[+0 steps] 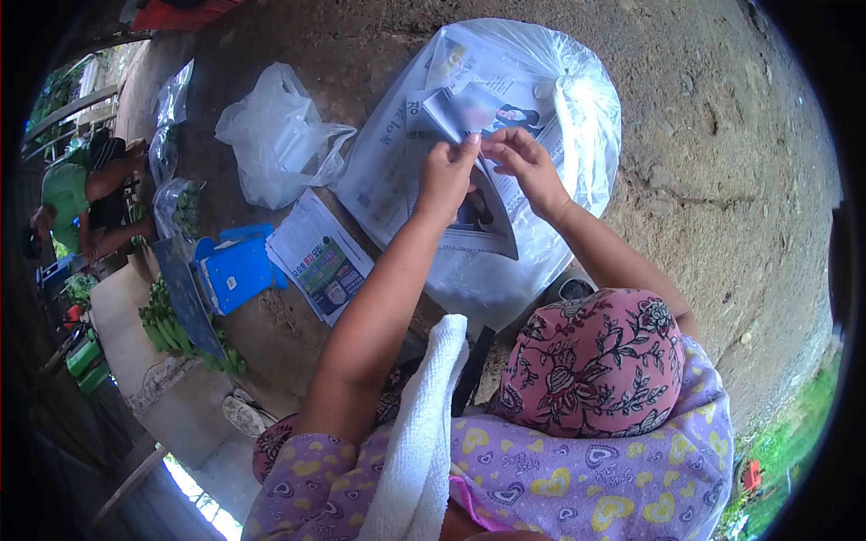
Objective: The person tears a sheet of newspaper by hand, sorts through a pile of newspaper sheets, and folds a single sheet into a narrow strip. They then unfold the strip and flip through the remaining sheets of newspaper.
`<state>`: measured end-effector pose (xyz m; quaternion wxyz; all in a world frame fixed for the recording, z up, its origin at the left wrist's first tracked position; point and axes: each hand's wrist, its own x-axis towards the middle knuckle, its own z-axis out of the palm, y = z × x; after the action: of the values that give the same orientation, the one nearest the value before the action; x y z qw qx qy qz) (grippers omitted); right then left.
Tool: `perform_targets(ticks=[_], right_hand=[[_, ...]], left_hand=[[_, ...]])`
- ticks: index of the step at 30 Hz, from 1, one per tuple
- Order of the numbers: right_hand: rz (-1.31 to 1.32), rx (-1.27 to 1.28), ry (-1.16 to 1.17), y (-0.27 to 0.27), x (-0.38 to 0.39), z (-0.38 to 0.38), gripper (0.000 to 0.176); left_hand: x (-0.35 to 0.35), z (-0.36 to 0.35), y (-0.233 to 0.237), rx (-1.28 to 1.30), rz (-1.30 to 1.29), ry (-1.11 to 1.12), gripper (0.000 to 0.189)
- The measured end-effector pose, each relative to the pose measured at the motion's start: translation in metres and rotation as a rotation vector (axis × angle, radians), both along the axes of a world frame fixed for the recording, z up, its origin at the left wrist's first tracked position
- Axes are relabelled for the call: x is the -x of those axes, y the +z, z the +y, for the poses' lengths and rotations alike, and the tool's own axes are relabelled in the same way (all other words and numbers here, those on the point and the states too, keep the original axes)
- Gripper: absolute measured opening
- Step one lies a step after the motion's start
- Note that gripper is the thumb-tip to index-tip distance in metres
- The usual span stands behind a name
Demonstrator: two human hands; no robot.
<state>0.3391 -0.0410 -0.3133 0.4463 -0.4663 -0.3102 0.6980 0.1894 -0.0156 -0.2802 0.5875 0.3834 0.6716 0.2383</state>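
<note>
Both hands meet over a big clear plastic bag (487,293) packed with printed newspaper. My left hand (442,180) grips a folded newspaper (478,203), thumb on top, with its folded upper part standing up beyond the fingers. At the paper's right edge my right hand (530,169) has its thumb and fingertips closed together, pinching the edge beside the left thumb. The lower part of the paper hangs over the bag toward me, showing a dark photo.
A stack of newspapers (316,261) lies left of the bag, near a blue plastic stool (236,275). A white plastic bag (280,135) sits behind it. Green bananas (164,325) are at the left, and another person (77,194) in a green shirt sits farther off.
</note>
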Motion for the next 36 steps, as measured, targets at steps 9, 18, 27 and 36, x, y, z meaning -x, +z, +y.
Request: perform_targets(ticks=[9, 18, 27, 36], right_hand=[[0.017, -0.071, 0.092, 0.001, -0.001, 0.006, 0.036], [-0.122, -0.166, 0.018, 0.015, 0.002, 0.004, 0.030], [-0.099, -0.122, 0.078, 0.022, 0.000, 0.003, 0.026], [0.031, -0.030, 0.017, 0.012, -0.005, 0.002, 0.006]], left_hand=[[0.004, -0.002, 0.016, -0.013, -0.127, -0.027, 0.044], [0.005, 0.002, 0.036, -0.001, -0.156, -0.087, 0.039], [0.011, 0.000, 0.036, -0.024, -0.202, -0.085, 0.038], [0.029, -0.005, 0.018, -0.160, -0.098, -0.039, 0.022]])
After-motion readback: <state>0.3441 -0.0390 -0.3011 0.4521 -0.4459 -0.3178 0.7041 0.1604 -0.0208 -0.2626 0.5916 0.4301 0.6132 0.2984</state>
